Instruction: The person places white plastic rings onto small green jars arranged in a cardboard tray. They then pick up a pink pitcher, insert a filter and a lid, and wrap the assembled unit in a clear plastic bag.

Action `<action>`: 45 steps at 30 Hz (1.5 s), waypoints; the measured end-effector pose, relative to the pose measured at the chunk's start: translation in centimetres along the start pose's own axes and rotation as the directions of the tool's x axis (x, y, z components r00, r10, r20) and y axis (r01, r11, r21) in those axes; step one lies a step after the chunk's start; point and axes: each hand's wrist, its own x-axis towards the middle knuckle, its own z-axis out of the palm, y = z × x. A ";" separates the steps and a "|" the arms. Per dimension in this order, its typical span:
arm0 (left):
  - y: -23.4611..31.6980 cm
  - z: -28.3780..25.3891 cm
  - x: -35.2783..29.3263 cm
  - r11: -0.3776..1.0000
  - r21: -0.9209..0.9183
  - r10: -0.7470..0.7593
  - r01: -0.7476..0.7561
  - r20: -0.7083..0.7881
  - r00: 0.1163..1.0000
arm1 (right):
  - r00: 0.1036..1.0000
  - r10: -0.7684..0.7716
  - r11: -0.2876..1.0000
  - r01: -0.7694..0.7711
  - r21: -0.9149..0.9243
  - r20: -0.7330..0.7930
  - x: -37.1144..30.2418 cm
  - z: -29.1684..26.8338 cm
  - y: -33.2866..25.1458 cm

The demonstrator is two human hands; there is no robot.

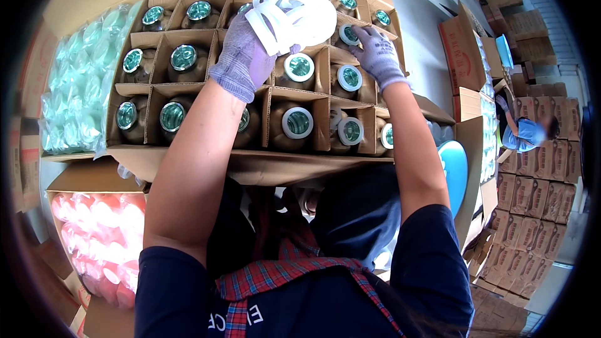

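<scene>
My left hand point(241, 66), in a grey-purple knit glove, is closed around a stack of white plastic rings point(297, 15) held over the carton. My gloved right hand point(380, 57) is at the right side of the carton, its fingertips curled on the edge of a white ring point(341, 33) at the mouth of a jar. Glass jars point(198, 11) with shiny green tops stand upright in the cardboard dividers point(210, 66). Several jars nearer the right wear white rings, such as the jar point(297, 122) in the front row; those on the left show none. My left hand hides part of the middle jars.
At left lies a carton of bagged pale green lids point(87, 81); below it is a carton of bagged pink lids point(103, 238). A blue round stool seat point(454, 172) is by my right arm. Stacked cartons point(532, 194) and another person point(529, 134) are far right.
</scene>
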 end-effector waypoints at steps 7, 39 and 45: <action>1.7 0.9 -0.1 0.886 0.462 0.032 -0.044 0.033 0.999 | 0.850 -0.433 0.883 0.333 0.330 0.300 -9.8 -6.1 -4.9; 2.0 5.9 -3.1 0.741 -0.420 -0.432 0.524 0.299 0.851 | 0.953 0.063 0.657 0.185 0.731 -0.298 -7.4 -10.3 -8.2; 1.5 5.9 -3.2 0.769 -0.384 -0.482 0.511 0.176 0.858 | 0.950 0.053 0.799 0.145 0.584 -0.308 -7.2 -10.1 -9.7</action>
